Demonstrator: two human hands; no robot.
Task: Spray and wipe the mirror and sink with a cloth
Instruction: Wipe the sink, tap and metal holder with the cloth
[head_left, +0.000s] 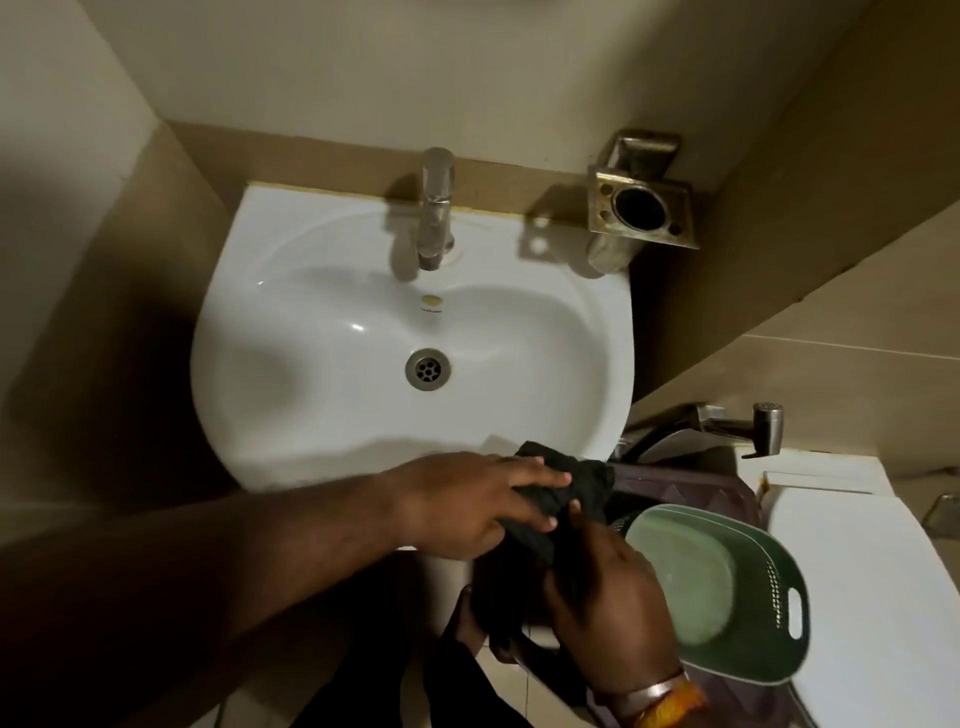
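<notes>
A white ceramic sink (322, 415) fills the middle of the view, with a steel tap (435, 208) at its back and a drain (427, 368) in the bowl. Just in front of the sink's near right rim, both hands hold a dark cloth (582, 486). My left hand (483, 501) grips its top from the left. My right hand (610, 597) holds its lower part from below. The cloth hangs bunched between them, touching the rim's edge. No mirror or spray bottle is in view.
A metal holder (641, 213) is fixed to the wall at the sink's back right. A green plastic basket (769, 597) sits over a darker bin (696, 480) to the right. Beyond lie a hand sprayer (763, 423) and a white toilet cistern (857, 571). Tiled walls close both sides.
</notes>
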